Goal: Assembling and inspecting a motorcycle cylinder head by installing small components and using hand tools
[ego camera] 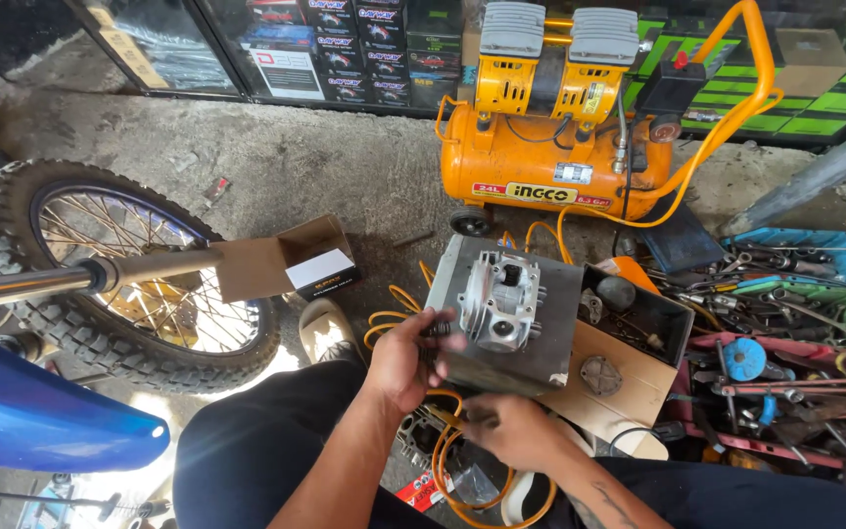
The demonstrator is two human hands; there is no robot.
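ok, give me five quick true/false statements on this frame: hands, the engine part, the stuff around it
1. The silver cylinder head sits on a grey metal plate. True.
2. The left hand is at the cylinder head's left side. True.
3. The right hand rests on top of the cylinder head. False: it is lower, below the plate's near edge, by the orange coiled hose.
4. The air compressor behind the plate is blue. False: it is orange-yellow.
5. A spoked motorcycle wheel with a knobby tyre stands at the left of the view. True.
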